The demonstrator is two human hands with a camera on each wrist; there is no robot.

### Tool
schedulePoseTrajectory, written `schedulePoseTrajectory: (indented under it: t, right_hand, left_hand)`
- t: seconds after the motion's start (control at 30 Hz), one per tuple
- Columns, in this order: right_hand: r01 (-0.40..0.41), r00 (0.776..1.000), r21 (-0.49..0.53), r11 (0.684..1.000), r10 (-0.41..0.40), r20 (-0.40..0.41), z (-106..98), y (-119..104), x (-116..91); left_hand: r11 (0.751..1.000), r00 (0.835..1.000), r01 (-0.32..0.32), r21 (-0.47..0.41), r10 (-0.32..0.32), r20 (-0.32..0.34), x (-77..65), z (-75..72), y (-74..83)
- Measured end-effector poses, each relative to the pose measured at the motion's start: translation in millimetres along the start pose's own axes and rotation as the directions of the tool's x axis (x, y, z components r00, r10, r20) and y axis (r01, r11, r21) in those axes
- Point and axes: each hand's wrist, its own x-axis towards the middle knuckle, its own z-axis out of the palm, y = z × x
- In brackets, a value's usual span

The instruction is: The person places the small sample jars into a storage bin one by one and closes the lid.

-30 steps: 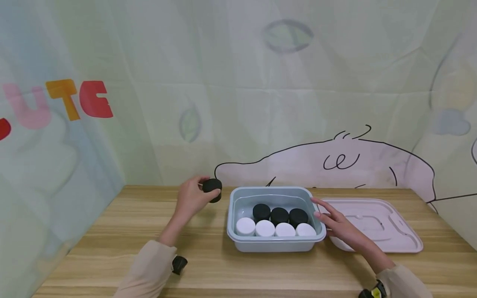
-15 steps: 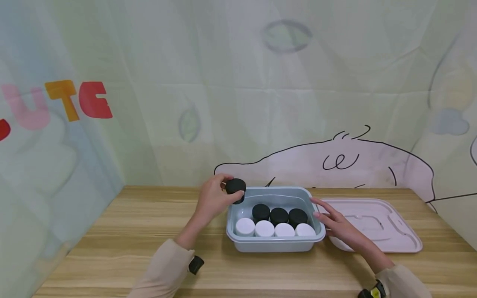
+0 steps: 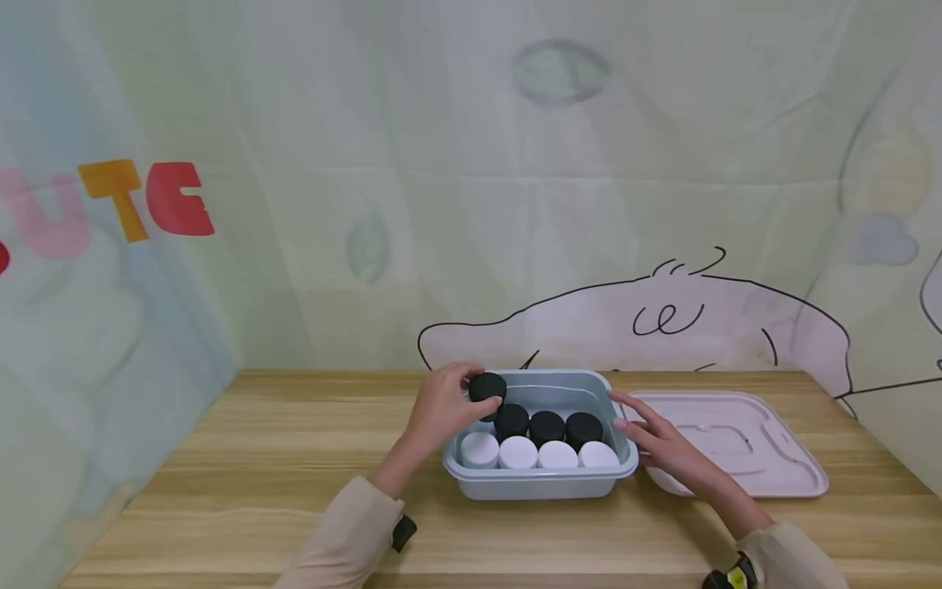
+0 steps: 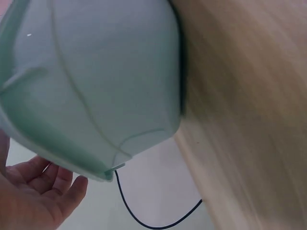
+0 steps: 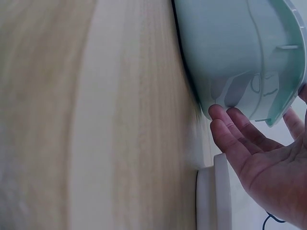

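My left hand pinches a short black cylinder between thumb and fingers, over the back left corner of a light blue plastic box. In the left wrist view that hand curls beyond the box rim, and the cylinder is hidden. Inside the box, several short white cylinders line the front, with three black cylinders behind them. My right hand rests at the box's right rim. In the right wrist view its extended fingers touch the outer wall.
A pale pink lid lies on the wooden table right of the box, partly behind my right hand. A printed cloth hangs along the table's back edge and left side.
My left hand has carried the black cylinder rightward from beside the box to above its back left corner, then lower. My right hand stays at the right rim.
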Motion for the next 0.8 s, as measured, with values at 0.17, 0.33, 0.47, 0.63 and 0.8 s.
schedulePoseTrajectory:
  t: [0.17, 0.33, 0.47, 0.63, 0.8]
  right_hand:
    - [0.003, 1.0, 0.011, 1.0, -0.003, 0.003, -0.3, -0.1, 0.3]
    - [0.003, 1.0, 0.011, 1.0, -0.003, 0.002, -0.5, 0.9, 0.6]
    - [0.007, 1.0, -0.001, 1.0, -0.007, 0.001, -0.5, 1.1, 0.8]
    - [0.006, 1.0, 0.001, 1.0, -0.006, 0.0, -0.3, 1.3, 0.9]
    - [0.001, 1.0, 0.008, 1.0, -0.001, -0.001, -0.4, 1.5, 0.9]
  left_hand:
    - [0.999, 1.0, -0.022, 0.046, 0.022, 0.002, -1.7, 4.1, -5.6]
    - [0.996, 1.0, -0.007, 0.089, 0.008, -0.006, -2.4, 7.7, -10.6]
    - [0.995, 1.0, 0.018, 0.096, -0.018, -0.008, -2.8, 8.2, -12.6]
    - [0.992, 1.0, 0.006, 0.124, -0.007, 0.006, -3.4, 7.7, -16.2]
    - [0.977, 0.998, -0.019, 0.211, 0.005, 0.064, -2.1, 7.9, -18.4]
